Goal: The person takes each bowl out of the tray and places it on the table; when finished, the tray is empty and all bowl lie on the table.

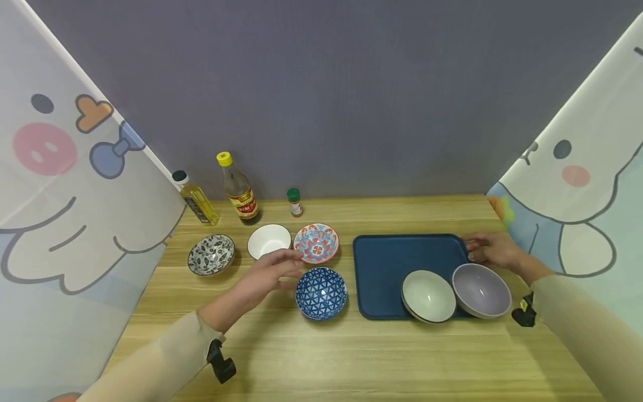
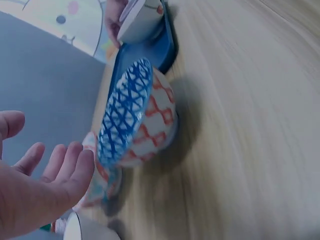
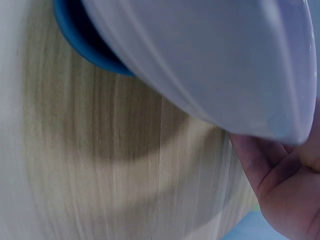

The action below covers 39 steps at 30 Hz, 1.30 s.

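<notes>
My left hand [image 1: 273, 271] hovers with fingers loosely extended beside a blue triangle-patterned bowl [image 1: 321, 293], holding nothing. In the left wrist view that bowl [image 2: 142, 120] shows a red lattice on its outside. Just beyond the fingertips is a red-and-blue floral bowl [image 1: 316, 243]; a white bowl [image 1: 268, 241] stands left of it. My right hand [image 1: 492, 249] is at the right end of a dark blue tray [image 1: 392, 262], behind a lavender bowl [image 1: 481, 290], its fingers loosely bent near the rim. The lavender bowl overlaps the tray's front right corner, beside a pale green bowl [image 1: 428, 296].
At the far left stand an oil bottle [image 1: 200, 202] and a yellow-capped sauce bottle [image 1: 242, 192]. A small green-capped jar [image 1: 294, 202] is near the back edge. A black-and-white leaf-patterned bowl [image 1: 211, 254] sits on the left. A grey wall and printed side panels border the wooden table [image 1: 321, 357].
</notes>
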Tool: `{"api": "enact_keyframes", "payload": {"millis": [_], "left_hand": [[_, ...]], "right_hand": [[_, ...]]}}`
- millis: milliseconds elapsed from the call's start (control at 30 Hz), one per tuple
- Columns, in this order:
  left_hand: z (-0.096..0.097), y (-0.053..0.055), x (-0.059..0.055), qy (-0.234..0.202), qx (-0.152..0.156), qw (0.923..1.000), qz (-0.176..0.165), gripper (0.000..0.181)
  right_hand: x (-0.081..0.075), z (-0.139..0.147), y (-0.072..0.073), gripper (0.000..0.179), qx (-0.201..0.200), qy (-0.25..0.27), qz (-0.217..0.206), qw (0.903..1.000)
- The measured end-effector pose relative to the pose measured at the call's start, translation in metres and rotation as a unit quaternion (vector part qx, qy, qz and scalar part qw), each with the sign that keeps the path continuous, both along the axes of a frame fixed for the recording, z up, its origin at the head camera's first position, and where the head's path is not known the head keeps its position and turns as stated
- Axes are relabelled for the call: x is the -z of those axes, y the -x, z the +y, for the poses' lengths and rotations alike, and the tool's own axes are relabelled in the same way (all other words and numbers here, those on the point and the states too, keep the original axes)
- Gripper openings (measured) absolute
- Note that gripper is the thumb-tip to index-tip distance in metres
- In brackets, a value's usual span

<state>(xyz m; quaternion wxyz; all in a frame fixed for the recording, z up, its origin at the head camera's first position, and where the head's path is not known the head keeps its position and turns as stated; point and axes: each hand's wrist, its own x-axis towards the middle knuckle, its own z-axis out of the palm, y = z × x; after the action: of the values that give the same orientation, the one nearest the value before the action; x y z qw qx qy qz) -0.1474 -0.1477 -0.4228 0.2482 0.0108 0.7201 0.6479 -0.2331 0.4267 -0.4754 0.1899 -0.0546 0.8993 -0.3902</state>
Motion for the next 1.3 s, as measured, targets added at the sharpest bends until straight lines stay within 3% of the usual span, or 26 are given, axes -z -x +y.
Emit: {"api": "enact_keyframes", "payload": {"millis": [233, 500, 833, 1300], "left_hand": [[0.036, 0.016, -0.005, -0.028, 0.064, 0.9976, 0.001, 0.054], [0.085, 0.028, 0.005, -0.024, 0.125, 0.9917, 0.017, 0.063], [0.145, 0.02, 0.01, -0.017, 0.176, 0.9841, -0.02, 0.069], [0.196, 0.012, 0.036, -0.015, 0.178, 0.9813, -0.071, 0.077]], "right_hand": [[0.0, -0.001, 0.0, 0.059, 0.005, 0.007, -0.001, 1.0], [0.001, 0.0, 0.003, 0.057, 0.007, 0.006, 0.002, 1.0], [0.001, -0.001, 0.002, 0.058, 0.007, 0.011, -0.007, 0.9999], [0.004, 0.002, 0.004, 0.059, 0.007, 0.022, -0.011, 0.9997]]}}
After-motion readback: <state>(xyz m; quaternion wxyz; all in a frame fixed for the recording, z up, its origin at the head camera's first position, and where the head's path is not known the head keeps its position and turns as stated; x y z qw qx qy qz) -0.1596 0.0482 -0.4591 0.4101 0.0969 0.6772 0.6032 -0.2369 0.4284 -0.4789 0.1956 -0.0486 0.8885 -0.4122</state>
